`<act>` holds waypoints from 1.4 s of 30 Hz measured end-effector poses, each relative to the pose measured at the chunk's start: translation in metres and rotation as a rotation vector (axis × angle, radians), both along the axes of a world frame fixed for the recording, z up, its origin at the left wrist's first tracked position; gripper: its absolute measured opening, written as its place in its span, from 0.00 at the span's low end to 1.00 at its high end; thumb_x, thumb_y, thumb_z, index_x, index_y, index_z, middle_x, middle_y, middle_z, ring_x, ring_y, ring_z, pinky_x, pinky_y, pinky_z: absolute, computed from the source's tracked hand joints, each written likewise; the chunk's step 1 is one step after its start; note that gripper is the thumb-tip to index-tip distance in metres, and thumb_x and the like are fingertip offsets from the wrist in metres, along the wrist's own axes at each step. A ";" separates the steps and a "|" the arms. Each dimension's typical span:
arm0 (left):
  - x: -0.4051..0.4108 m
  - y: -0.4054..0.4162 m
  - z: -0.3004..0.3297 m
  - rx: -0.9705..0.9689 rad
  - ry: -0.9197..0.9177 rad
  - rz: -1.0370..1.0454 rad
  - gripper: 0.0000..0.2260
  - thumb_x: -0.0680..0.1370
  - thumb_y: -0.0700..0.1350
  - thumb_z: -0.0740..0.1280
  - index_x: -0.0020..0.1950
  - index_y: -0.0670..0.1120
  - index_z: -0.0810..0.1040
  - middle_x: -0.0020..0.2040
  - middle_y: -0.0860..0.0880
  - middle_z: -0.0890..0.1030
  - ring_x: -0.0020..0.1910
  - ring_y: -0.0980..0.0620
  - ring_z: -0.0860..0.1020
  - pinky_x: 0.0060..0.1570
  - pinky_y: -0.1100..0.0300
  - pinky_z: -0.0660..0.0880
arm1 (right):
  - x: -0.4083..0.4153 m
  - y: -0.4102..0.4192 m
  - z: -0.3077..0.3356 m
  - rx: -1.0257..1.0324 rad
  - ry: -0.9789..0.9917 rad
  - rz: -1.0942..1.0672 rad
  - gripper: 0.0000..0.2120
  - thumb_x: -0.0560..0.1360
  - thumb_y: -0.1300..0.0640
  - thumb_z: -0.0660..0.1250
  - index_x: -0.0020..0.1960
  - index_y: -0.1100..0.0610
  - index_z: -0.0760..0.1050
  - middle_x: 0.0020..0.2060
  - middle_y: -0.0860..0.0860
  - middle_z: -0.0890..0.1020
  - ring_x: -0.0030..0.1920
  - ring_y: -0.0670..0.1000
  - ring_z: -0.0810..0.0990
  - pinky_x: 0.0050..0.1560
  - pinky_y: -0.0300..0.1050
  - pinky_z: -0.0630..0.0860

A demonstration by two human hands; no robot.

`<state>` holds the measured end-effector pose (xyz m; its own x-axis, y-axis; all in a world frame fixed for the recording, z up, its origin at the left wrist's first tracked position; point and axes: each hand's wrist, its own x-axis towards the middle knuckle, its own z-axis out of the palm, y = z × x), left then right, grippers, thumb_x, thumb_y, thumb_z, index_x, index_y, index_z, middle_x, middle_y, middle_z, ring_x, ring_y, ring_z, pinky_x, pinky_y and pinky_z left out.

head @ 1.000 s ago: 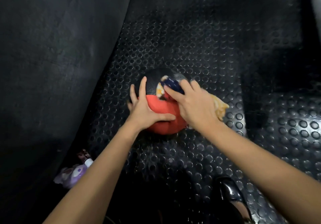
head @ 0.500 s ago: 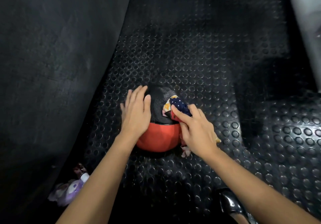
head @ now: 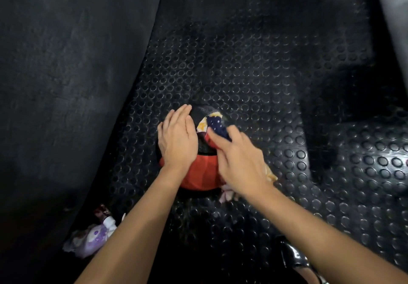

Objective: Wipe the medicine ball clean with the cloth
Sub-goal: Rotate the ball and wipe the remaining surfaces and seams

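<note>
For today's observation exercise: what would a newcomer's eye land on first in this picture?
First, the red-and-black ball at the centre of the dark studded floor, the only bright colour there. Next, the left hand lying flat on its top left while the right hand presses a patterned cloth against its right side. A purple toy lies at lower left.

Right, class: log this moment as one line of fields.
left hand: flat on ball, steadying | right hand: presses cloth on ball | ball: on studded mat | wipe: under way
</note>
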<state>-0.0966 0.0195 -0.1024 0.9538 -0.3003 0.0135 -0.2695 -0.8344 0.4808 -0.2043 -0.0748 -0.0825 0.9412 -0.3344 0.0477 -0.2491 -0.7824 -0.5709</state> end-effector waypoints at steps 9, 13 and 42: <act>-0.002 -0.001 -0.001 -0.013 -0.029 0.034 0.24 0.79 0.48 0.47 0.70 0.46 0.71 0.70 0.51 0.72 0.73 0.50 0.64 0.72 0.50 0.57 | 0.008 0.001 0.011 -0.038 0.118 0.014 0.22 0.77 0.58 0.59 0.70 0.44 0.67 0.56 0.51 0.70 0.52 0.54 0.72 0.41 0.50 0.73; -0.010 -0.001 -0.002 -0.002 -0.046 0.004 0.23 0.79 0.48 0.47 0.71 0.47 0.70 0.71 0.53 0.70 0.73 0.51 0.62 0.72 0.52 0.54 | 0.035 -0.025 0.003 -0.038 0.159 -0.026 0.22 0.78 0.58 0.56 0.70 0.42 0.66 0.58 0.50 0.69 0.56 0.54 0.70 0.44 0.49 0.71; -0.002 -0.003 -0.003 -0.090 0.001 0.152 0.19 0.81 0.46 0.52 0.69 0.48 0.73 0.70 0.53 0.72 0.71 0.50 0.65 0.72 0.48 0.58 | -0.015 0.006 -0.011 0.215 0.120 -0.215 0.22 0.79 0.56 0.55 0.71 0.41 0.65 0.59 0.48 0.69 0.55 0.52 0.71 0.50 0.51 0.74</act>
<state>-0.0982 0.0164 -0.1054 0.9881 -0.1502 0.0327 -0.1430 -0.8193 0.5553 -0.2192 -0.0686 -0.0934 0.8423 -0.5169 -0.1527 -0.4714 -0.5693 -0.6735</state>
